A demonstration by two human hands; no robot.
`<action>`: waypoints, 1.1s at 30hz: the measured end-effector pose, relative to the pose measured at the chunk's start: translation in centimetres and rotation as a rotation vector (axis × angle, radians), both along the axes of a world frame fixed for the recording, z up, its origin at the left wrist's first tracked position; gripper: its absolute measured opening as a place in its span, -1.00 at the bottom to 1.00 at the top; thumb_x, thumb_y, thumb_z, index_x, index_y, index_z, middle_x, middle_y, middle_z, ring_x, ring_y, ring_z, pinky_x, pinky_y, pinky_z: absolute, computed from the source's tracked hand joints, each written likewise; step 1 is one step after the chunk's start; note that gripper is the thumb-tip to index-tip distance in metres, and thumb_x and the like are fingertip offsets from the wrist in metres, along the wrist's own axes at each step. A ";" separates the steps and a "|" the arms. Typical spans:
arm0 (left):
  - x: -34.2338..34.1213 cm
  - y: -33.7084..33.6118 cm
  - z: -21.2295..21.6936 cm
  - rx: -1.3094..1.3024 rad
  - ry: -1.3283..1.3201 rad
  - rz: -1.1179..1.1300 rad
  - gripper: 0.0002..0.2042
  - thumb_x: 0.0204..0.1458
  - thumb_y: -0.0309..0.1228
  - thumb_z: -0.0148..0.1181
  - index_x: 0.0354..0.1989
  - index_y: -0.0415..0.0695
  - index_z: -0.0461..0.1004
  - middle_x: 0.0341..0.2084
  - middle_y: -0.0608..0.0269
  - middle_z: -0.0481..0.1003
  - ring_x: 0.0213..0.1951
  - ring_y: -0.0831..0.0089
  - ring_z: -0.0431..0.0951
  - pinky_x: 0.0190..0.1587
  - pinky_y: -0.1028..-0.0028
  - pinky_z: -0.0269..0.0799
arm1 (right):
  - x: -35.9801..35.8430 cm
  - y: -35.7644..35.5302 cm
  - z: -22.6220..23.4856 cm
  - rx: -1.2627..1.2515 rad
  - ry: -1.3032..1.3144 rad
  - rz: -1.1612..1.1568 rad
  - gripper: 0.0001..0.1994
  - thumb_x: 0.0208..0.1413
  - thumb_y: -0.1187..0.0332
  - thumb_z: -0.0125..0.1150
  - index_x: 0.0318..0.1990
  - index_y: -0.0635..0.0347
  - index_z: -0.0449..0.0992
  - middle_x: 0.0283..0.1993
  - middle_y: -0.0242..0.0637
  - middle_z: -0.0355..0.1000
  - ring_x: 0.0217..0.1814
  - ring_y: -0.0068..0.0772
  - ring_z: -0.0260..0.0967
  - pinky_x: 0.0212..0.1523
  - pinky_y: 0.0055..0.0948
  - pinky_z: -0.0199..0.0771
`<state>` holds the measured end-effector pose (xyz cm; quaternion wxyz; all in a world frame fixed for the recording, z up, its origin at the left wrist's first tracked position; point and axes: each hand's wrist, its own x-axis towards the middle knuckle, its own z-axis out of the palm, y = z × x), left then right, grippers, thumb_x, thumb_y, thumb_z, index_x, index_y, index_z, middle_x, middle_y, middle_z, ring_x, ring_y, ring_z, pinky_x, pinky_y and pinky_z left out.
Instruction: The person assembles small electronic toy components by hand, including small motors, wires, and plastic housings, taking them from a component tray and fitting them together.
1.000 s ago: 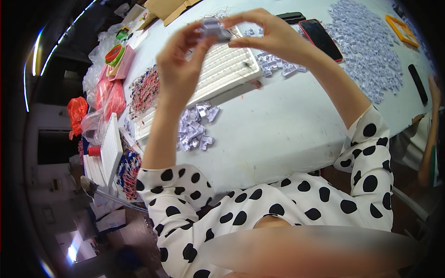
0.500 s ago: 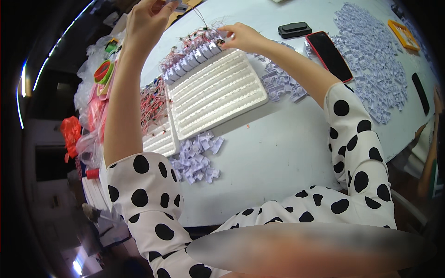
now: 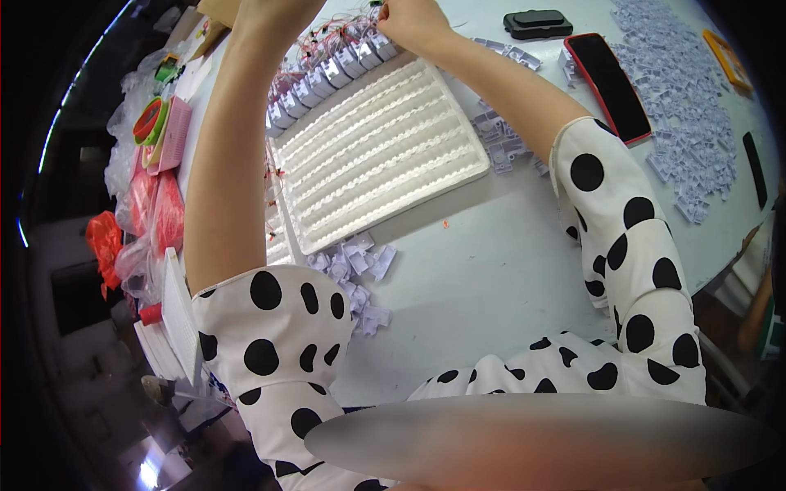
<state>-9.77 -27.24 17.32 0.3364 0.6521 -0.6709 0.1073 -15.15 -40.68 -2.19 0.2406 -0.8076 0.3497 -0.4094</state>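
Observation:
My left hand (image 3: 281, 11) is at the top edge, and its fingers run out of the picture, so what it holds is hidden. My right hand (image 3: 412, 23) has its fingers curled together at the far right end of a row of white plastic housings (image 3: 332, 74), beside thin red and black wires (image 3: 342, 33). What those fingers grip, if anything, I cannot make out. The housings stand side by side along the far edge of a white ridged foam tray (image 3: 381, 151). The tray's other rows show bare ridges.
Loose white plastic parts (image 3: 360, 270) lie at the tray's near edge, and a large heap of them (image 3: 679, 114) spreads on the right. A red-edged phone (image 3: 610, 86), a black case (image 3: 537, 24) and a yellow frame (image 3: 727, 59) lie there too. A pink basket (image 3: 173, 135) stands left.
The view has shifted, and the tray sits slightly lower right in it. My left hand has gone mostly out at the top, hiding the grey-white piece it held. My right hand's fingers are curled closer together.

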 end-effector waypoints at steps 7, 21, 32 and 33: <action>1.9 0.7 -0.4 -0.049 0.015 0.025 -0.76 0.17 -0.35 0.28 -0.14 -0.30 0.61 -0.46 0.16 0.64 -0.39 0.50 0.60 -0.30 0.52 0.48 | -1.7 0.0 1.3 0.162 -0.021 0.030 -0.78 -0.18 0.33 0.22 -0.43 0.27 0.67 -0.40 0.16 0.54 -0.29 0.14 0.57 -0.16 -0.07 0.56; 4.2 0.3 -2.6 -0.090 -0.025 0.011 -0.71 0.10 -0.39 0.35 -0.05 -0.27 0.59 -0.36 0.15 0.69 -0.32 0.56 0.68 -0.20 0.57 0.52 | -1.7 0.6 2.4 -0.002 0.180 0.058 -0.84 -0.16 0.37 0.27 -0.41 0.17 0.70 -0.36 0.02 0.59 -0.26 0.05 0.58 -0.16 -0.12 0.57; 2.9 1.1 -4.0 -0.028 0.130 0.024 -0.70 0.08 -0.39 0.35 -0.04 -0.25 0.60 -0.31 0.13 0.66 -0.28 0.42 0.66 -0.15 0.46 0.55 | -2.2 2.2 3.2 0.087 0.307 -0.011 -0.85 0.00 0.44 0.21 -0.31 0.17 0.69 -0.27 -0.03 0.61 -0.15 -0.02 0.61 -0.14 -0.16 0.61; 3.1 1.3 -4.3 -0.057 0.146 0.012 -0.72 0.07 -0.41 0.34 -0.07 -0.27 0.60 -0.35 0.10 0.66 -0.32 0.38 0.67 -0.20 0.43 0.55 | -2.0 2.6 3.2 0.102 0.339 -0.020 -0.85 0.01 0.44 0.21 -0.30 0.17 0.68 -0.26 -0.04 0.62 -0.14 -0.04 0.61 -0.13 -0.18 0.61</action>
